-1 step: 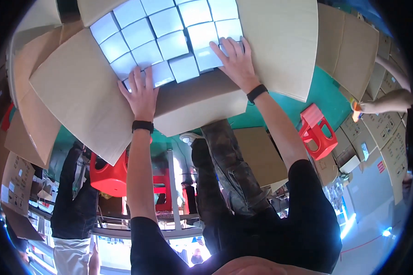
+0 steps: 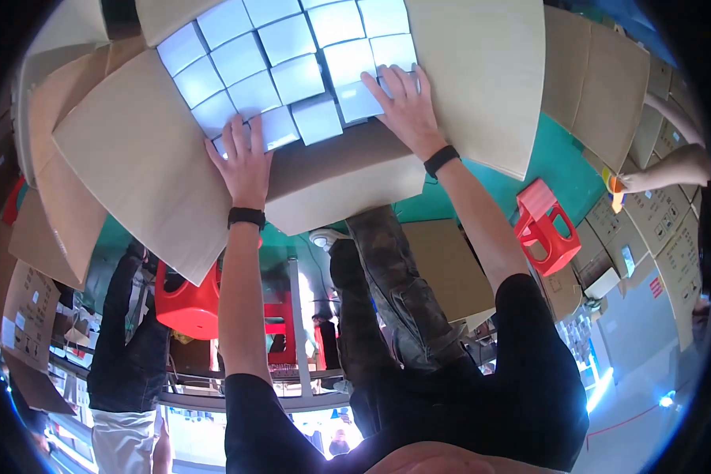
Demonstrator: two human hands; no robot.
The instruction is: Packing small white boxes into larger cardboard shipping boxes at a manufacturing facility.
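Observation:
A large cardboard carton point(image 2: 324, 186) stands open in front of me with its flaps point(image 2: 134, 158) spread wide. Several small white boxes point(image 2: 292, 75) fill it in tight rows. My left hand point(image 2: 245, 154) lies flat with fingers apart on the white boxes at the near left corner. Spread the same way, my right hand point(image 2: 403, 103) presses on the boxes at the near right corner. Neither hand grips anything. Each wrist wears a black band.
Two red plastic stools point(image 2: 545, 225) point(image 2: 186, 300) stand on the green floor. Flattened cardboard point(image 2: 442, 265) lies by my legs. Another person's arm point(image 2: 671, 170) reaches in at the right above printed cartons point(image 2: 656, 221). A person in dark trousers point(image 2: 126, 332) stands at the left.

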